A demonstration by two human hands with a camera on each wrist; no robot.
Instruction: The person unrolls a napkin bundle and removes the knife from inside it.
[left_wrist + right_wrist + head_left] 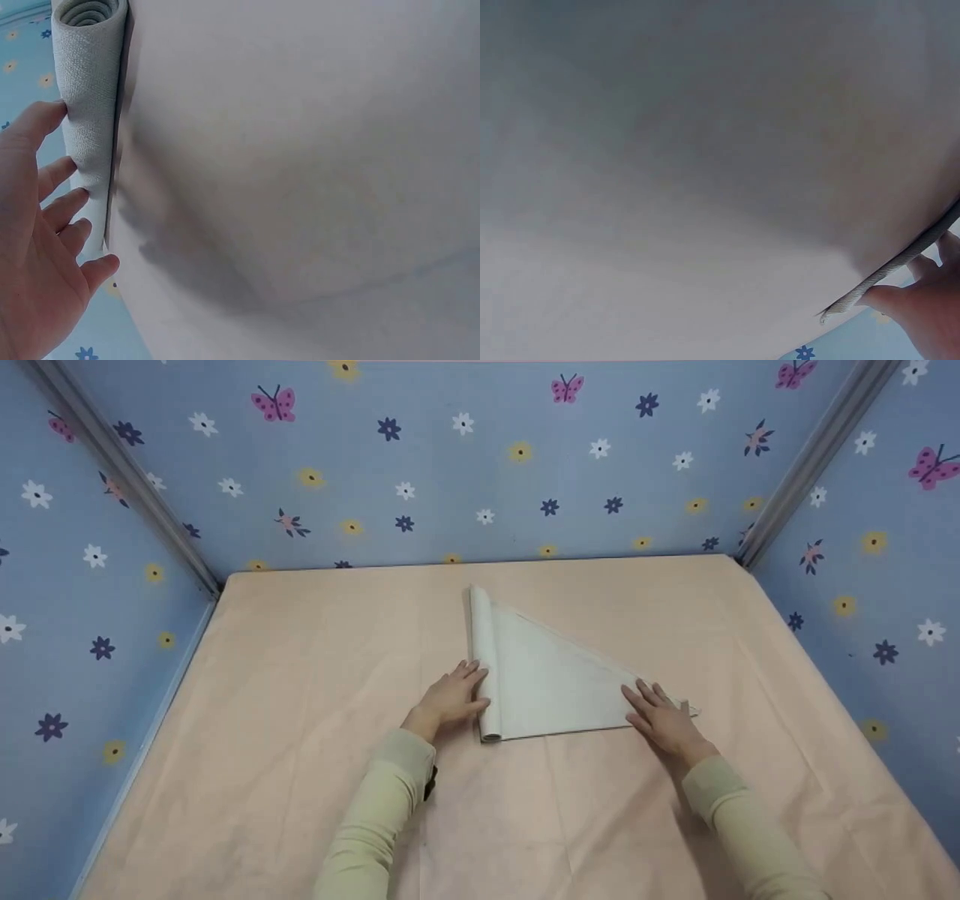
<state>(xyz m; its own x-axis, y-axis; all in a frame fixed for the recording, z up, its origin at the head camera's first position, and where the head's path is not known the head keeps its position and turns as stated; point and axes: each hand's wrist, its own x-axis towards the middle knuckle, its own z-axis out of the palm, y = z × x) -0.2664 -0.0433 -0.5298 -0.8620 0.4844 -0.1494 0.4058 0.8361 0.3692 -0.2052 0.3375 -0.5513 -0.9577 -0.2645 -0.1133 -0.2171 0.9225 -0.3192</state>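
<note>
A pale towel (pixel 559 682) lies folded in a triangle, its left side wound into a tight roll (pixel 484 637). My left hand (pixel 450 695) touches the outer left side of this roll with fingers spread. Seen from the left wrist, the thumb and fingertips (pixel 66 201) meet the textured roll, whose spiral end (pixel 90 11) shows. Over by the towel's narrow right corner, my right hand (pixel 666 722) rests on the cloth, fingers extended. The right wrist view catches only the towel's thin edge (pixel 891 268) and part of that hand (pixel 926 311).
A peach cover (pixel 300 675) with faint creases spreads over the table under the towel. Blue panels (pixel 510 472) with flowers and butterflies stand behind and at both sides, with grey posts (pixel 817 465) at the back corners.
</note>
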